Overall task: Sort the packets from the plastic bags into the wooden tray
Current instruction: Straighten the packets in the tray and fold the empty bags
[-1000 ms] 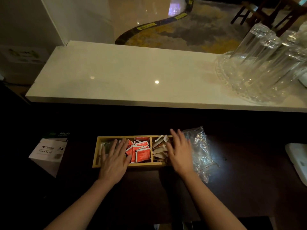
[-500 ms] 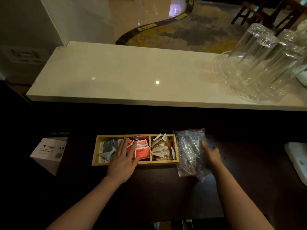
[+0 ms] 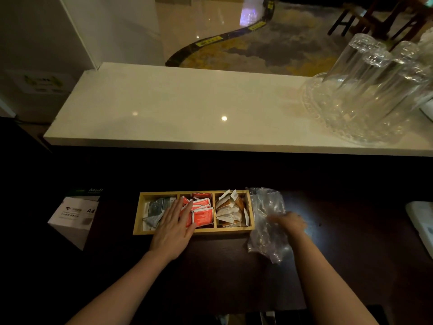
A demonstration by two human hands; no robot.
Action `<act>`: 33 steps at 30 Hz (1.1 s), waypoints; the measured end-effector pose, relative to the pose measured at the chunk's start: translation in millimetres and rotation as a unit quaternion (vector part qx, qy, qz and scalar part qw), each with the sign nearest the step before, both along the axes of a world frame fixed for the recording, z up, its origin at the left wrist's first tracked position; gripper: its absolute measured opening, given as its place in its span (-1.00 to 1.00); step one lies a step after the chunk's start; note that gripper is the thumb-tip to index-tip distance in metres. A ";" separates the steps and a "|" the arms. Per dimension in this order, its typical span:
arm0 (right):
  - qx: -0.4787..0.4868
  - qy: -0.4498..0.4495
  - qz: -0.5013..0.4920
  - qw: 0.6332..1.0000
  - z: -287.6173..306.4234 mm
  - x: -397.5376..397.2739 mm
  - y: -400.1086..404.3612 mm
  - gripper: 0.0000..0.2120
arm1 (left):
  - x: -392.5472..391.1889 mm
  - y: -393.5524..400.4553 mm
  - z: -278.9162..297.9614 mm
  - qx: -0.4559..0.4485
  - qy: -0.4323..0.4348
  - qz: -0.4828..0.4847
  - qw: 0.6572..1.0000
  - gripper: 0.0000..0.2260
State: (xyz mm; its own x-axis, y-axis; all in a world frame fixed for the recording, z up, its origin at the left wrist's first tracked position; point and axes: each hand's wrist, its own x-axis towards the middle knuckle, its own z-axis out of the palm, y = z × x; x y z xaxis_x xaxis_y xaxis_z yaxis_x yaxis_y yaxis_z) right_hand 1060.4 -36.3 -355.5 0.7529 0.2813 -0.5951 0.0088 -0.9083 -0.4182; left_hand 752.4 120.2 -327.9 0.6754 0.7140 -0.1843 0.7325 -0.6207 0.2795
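right hand (image 3: pixel 289 222) shifted onto plastic bags (image 3: pixel 267 221), grip blurred, left hand (image 3: pixel 174 227) flat on wooden tray (image 3: pixel 194 231)

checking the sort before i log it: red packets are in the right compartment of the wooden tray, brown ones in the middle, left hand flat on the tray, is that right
Not quite. The head view shows the red packets in the middle compartment of the wooden tray, and the brown packets in the right one. The left hand does lie flat on the tray.
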 end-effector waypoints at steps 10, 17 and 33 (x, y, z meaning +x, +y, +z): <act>0.157 0.051 -0.075 0.984 44.1 -30.3 0.1 -0.69 | 1.7 0.3 -0.4 0.018 0.009 -0.001 1.000 -0.31; 0.307 0.015 -0.080 0.948 118.5 -48.2 -6.0 -0.57 | -2.2 -4.5 13.6 0.026 -0.045 0.012 0.999 -0.29; 0.509 0.202 0.101 0.830 164.6 -156.3 19.9 -0.18 | -6.1 -58.5 166.4 -0.350 -0.474 0.169 0.790 -0.46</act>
